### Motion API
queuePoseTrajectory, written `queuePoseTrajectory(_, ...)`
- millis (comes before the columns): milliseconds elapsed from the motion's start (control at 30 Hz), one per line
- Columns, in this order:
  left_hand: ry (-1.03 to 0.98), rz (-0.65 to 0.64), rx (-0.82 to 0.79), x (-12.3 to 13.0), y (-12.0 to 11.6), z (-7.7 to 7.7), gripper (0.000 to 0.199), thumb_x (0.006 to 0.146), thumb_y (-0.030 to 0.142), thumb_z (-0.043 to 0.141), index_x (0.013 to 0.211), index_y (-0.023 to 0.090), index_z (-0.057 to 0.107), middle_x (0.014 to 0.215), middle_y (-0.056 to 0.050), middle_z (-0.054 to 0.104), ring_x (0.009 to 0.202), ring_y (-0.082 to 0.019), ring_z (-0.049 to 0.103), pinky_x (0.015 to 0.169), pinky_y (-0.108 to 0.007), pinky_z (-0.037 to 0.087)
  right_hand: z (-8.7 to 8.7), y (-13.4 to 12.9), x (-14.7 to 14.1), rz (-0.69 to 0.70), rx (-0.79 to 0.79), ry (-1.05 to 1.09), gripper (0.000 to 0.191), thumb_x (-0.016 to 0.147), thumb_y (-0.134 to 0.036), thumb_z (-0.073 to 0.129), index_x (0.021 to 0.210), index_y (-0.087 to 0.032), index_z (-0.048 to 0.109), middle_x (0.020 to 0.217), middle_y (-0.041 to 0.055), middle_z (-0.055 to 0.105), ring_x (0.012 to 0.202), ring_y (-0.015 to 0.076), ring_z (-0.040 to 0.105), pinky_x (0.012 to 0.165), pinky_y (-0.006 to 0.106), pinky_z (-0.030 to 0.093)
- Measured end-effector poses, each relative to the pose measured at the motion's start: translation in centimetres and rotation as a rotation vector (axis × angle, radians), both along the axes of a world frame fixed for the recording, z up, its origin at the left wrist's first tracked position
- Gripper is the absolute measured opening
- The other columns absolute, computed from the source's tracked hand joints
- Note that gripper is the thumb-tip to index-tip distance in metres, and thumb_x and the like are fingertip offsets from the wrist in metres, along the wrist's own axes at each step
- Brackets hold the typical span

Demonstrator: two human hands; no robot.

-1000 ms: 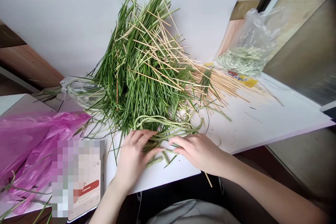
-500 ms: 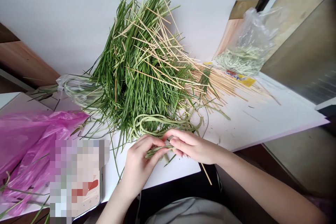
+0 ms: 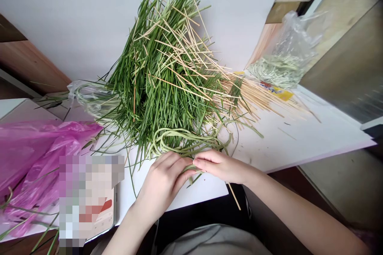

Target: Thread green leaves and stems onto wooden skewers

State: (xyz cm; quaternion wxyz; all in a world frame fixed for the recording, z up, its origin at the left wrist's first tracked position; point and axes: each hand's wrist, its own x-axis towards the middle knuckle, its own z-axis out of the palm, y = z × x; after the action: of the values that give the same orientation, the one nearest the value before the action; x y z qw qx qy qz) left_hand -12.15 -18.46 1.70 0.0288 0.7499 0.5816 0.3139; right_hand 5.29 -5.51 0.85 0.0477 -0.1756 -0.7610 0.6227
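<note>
Near the table's front edge my left hand [image 3: 161, 179] is closed round short lengths of green long bean [image 3: 190, 168], mostly hidden by its fingers. My right hand [image 3: 223, 166] meets it from the right, fingers pinched at the beans' right end; the fingertips are partly hidden. Just beyond both hands lies a looped bundle of whole long beans [image 3: 176, 135]. Behind that rises a large heap of green chives [image 3: 161, 87], with thin wooden skewers [image 3: 257, 95] strewn over it and spread to its right. A single skewer [image 3: 234, 196] juts over the front edge below my right hand.
A pink plastic bag [image 3: 44, 155] and a phone [image 3: 104, 207] with a blurred screen lie at the left. Beside the heap is a clear bag [image 3: 95, 101]. At the back right stands a clear bag of pale green strips [image 3: 278, 69]. White board [image 3: 239, 28] backs the table.
My left hand has rolled over the bean pieces, covering more of them. The right fingers have drawn together against their end. The view has shifted slightly.
</note>
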Motion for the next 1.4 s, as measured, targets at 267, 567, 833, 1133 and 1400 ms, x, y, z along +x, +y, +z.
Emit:
queuePoseTrajectory(267,-0.075,-0.058,-0.180,0.5,0.2,0.5,0.029,0.104,0.033,0.048,0.087,0.019,0.066,0.075,-0.002,0.065,0.069,-0.018,0.054,0.070,-0.031,0.039,-0.4,-0.7,0.0,0.034,-0.197,0.083,0.052,0.099,-0.062,0.051,0.069,-0.020,0.044,0.064,-0.0070,0.036,0.053,0.0081,0.028,0.048,0.023,0.023)
queuePoseTrajectory(567,-1.357,-0.076,-0.594,3.2,-1.2,0.3,0.044,0.098,0.047,0.058,0.066,0.016,0.057,0.054,0.006,0.032,0.051,-0.009,0.025,0.050,-0.026,0.022,1.7,-2.8,1.5,0.013,-0.086,0.213,0.041,0.107,-0.041,0.046,0.072,-0.019,0.050,0.066,-0.0035,0.048,0.059,0.0102,0.041,0.056,0.024,0.033)
queuePoseTrajectory(833,-1.742,0.014,-0.662,3.2,-4.1,2.0,0.053,0.091,0.053,0.065,0.059,0.020,0.038,0.046,0.009,0.017,0.049,-0.009,0.019,0.057,-0.025,0.031,5.2,-1.5,5.8,-0.289,0.796,0.288,0.024,0.098,-0.012,0.050,0.076,-0.021,0.053,0.061,-0.0053,0.049,0.053,0.0108,0.044,0.054,0.024,0.032)
queuePoseTrajectory(1133,-0.444,0.394,-0.257,-4.6,-1.8,-1.4,0.034,0.091,0.053,0.065,0.083,0.021,0.073,0.081,-0.003,0.069,0.076,-0.019,0.058,0.071,-0.030,0.043,3.8,0.6,6.5,-0.201,0.731,-0.006,0.011,0.102,-0.022,0.058,0.098,-0.022,0.069,0.086,-0.0008,0.073,0.074,0.0151,0.065,0.068,0.025,0.043)
queuePoseTrajectory(1400,-0.270,0.292,-0.020,-2.2,-0.3,-0.8,0.021,0.099,0.037,0.059,0.107,0.023,0.072,0.106,-0.005,0.073,0.099,-0.021,0.065,0.089,-0.033,0.049,1.4,-0.6,2.6,-0.111,0.247,-0.040,0.031,0.108,-0.022,0.037,0.135,-0.029,0.051,0.064,-0.0079,0.047,0.059,0.0132,0.047,0.059,0.024,0.036)
